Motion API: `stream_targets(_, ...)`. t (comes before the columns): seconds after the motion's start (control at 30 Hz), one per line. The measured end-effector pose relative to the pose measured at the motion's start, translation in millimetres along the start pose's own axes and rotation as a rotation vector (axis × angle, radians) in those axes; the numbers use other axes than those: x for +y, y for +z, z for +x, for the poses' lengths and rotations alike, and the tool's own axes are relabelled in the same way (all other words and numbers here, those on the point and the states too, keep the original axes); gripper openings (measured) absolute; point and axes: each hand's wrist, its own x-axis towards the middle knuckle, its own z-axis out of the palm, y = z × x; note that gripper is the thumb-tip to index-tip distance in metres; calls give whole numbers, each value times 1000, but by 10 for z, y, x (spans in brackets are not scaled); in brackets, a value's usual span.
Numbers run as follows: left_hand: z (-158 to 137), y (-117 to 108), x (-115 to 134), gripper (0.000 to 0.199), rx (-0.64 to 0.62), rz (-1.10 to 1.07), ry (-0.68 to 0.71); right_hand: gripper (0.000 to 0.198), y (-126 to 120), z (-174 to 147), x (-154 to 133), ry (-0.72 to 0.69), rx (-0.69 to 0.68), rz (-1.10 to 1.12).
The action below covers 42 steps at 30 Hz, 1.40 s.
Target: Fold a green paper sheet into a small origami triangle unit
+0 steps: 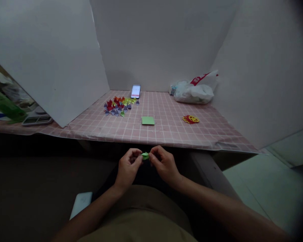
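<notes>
A small folded piece of green paper [145, 156] is held in front of the table's near edge, above my lap. My left hand [129, 165] pinches its left end, and my right hand [164, 164] pinches the right end between thumb and fingers. The fingertips cover parts of the paper, so its full shape is hidden. On the table straight ahead lies a stack of square green paper sheets [148, 121]. Farther left is a pile of small folded paper pieces [118, 106] in red, orange, yellow, purple and green.
A lit phone [135, 91] leans at the back of the pink checked tablecloth [164, 131]. Back right sits a white plastic bag [195, 93]; nearer lie red and yellow cut-out shapes [191, 119]. White panels [156, 47] enclose the table. A kitchen scale [37, 120] stands far left.
</notes>
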Motion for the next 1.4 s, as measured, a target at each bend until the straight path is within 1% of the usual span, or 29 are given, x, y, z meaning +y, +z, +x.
stream_targets(0.17, -12, -11, 10, 7, 23, 102, 37, 12, -4, 1, -17, 22, -12, 17)
stream_targets(0.27, -21, -20, 6, 4, 37, 179, 112, 13, -1, -3, -16, 38, 1, 47)
stream_targets(0.37, -23, -34, 16, 5, 40, 280, 202, 13, 4, -5, -12, 35, 2, 48)
stream_targets(0.47, -23, -44, 24, 7, 27, 341, 232, 13, 11, -4, -5, 43, -3, 62)
stream_targets(0.53, -28, -34, 16, 3, 25, 264, 184, 13, 13, 2, 0, 63, 8, 84)
stream_targets(0.63, -40, 15, -7, 26, 23, -10, 18, 15, 15, 15, 2, 99, 53, 124)
stream_targets(0.67, -44, 38, -13, 30, 11, -97, -49, 16, 16, 19, 0, 108, 67, 139)
stream_targets(0.73, -48, 85, -18, 30, -22, -231, -163, 16, 21, 23, -4, 120, 82, 177)
stream_targets(0.8, -48, 124, -14, 25, -33, -319, -225, 16, 31, 18, -7, 122, 81, 213)
stream_targets(0.93, -42, 154, -3, 24, -7, -429, -261, 15, 63, -11, 8, 102, 70, 216)
stream_targets(1.13, -38, 151, 0, 28, 24, -532, -317, 13, 85, -42, 31, 60, 70, 84)
stream_targets(1.4, -22, 154, -10, 21, 71, -433, -276, 13, 125, -89, 14, 37, 57, 31)
